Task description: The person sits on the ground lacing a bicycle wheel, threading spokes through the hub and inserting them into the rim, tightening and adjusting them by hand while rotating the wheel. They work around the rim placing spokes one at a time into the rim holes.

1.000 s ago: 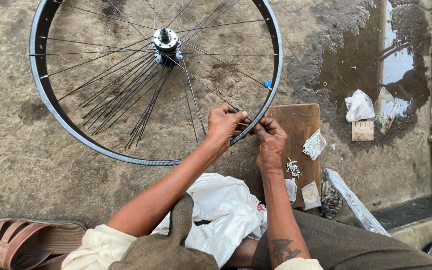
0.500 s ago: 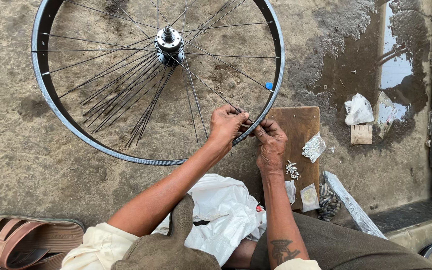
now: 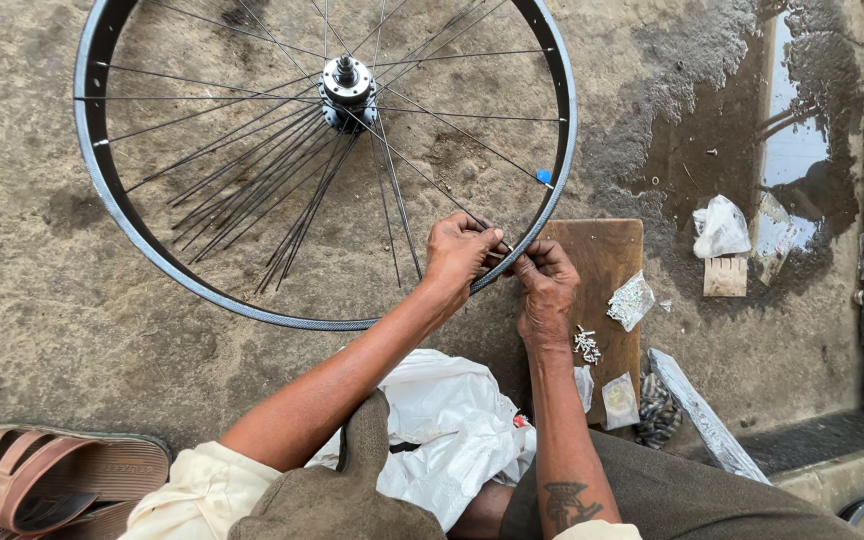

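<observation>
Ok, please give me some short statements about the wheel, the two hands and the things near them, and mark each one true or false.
1. Both hands, left hand and right hand, meet at the rim of the bicycle wheel. True.
2. The wheel stands upright in a repair stand. False: it lies flat on the concrete ground.
3. Many spokes hang loose from the hub in a bundle, not joined to the rim. True.
4. A wooden board lies under the right hand, with small metal parts on it. True.
5. A white plastic bag lies inside the wheel. False: it lies near the person's lap, outside the rim.
6. The ground is dry everywhere. False: a puddle is at the right.
</observation>
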